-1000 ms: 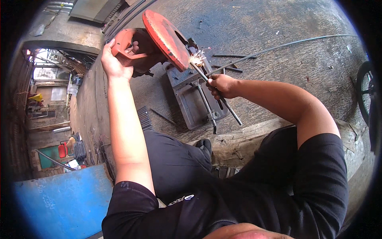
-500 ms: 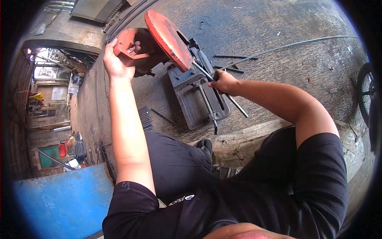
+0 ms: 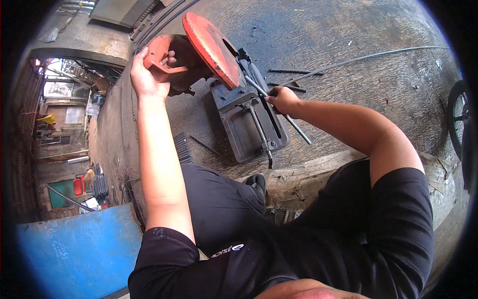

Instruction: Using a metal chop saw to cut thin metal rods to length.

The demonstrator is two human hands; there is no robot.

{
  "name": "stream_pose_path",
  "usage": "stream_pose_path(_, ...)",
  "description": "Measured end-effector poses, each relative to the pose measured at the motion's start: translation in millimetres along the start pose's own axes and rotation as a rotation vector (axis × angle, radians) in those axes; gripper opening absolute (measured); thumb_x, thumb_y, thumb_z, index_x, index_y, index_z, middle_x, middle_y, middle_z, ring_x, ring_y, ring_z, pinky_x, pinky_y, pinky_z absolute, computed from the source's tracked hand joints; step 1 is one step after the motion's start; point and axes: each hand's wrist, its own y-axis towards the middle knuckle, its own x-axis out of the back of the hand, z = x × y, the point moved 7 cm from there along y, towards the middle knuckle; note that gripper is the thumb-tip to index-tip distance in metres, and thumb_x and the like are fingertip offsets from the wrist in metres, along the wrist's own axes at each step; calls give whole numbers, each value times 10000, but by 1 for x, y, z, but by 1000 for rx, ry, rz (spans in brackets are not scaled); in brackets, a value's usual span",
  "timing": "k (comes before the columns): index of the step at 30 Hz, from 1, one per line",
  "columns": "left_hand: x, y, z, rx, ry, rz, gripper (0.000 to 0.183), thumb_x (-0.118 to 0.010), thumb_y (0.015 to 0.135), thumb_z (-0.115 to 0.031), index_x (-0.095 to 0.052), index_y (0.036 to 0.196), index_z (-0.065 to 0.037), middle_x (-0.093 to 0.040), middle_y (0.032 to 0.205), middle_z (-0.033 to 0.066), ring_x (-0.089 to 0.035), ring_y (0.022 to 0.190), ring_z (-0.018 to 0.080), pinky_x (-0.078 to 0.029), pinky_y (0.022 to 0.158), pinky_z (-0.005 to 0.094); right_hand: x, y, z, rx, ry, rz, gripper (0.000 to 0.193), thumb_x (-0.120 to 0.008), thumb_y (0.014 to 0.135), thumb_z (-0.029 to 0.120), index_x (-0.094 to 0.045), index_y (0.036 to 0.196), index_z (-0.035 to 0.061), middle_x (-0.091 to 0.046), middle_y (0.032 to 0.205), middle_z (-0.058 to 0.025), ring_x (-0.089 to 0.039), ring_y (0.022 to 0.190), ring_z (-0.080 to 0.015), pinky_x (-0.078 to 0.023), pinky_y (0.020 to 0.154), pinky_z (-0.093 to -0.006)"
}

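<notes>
Holding on with both hands here: the left hand (image 3: 151, 82) wraps its fingers round the orange handle (image 3: 175, 70) of the cut-off saw (image 3: 191, 56), while the right hand (image 3: 285, 101) closes its own on a metal rod (image 3: 298, 130). That rod slants past the grey base (image 3: 238, 134), upper end right by the round orange guard (image 3: 211, 50); whether they touch, I can't tell. Looks like steadying rod against saw, and the next move calls for a sure grip, fingers well clear.

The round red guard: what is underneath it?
Below the round red guard, part of the grey metal base shows. Most of what lies inside the guard is covered.
</notes>
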Motion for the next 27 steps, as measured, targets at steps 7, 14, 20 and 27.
stream_pose_path(7,-5,-4,0,5,-18,30,546,-406,896,-335,-454,1238,88,-539,1123,231,-591,974,370,-495,860,464,-7,5,0,2,27,9,221,-669,861,183,-612,964,-4,-615,729,-75,-588,588,-155,-497,526,-318)
stream_pose_path(14,-6,-5,0,31,2,69,510,-426,881,-337,-503,1220,36,-573,1091,195,-635,899,300,-527,814,453,-11,0,12,20,81,100,156,-557,924,138,-619,966,1,-591,722,-59,-588,576,-161,-507,505,-319)
stream_pose_path(20,-7,-5,1,60,49,105,567,-416,872,-373,-473,1253,43,-569,1103,191,-621,959,316,-521,834,496,-18,-4,12,13,108,162,200,-496,953,162,-625,979,12,-597,755,-60,-604,595,-173,-532,515,-323)
stream_pose_path(27,-9,-6,0,51,53,97,578,-417,868,-378,-461,1258,47,-553,1114,207,-613,968,320,-514,848,487,0,11,8,20,-82,150,263,-510,945,245,-618,960,5,-610,766,-77,-607,610,-176,-498,532,-334)
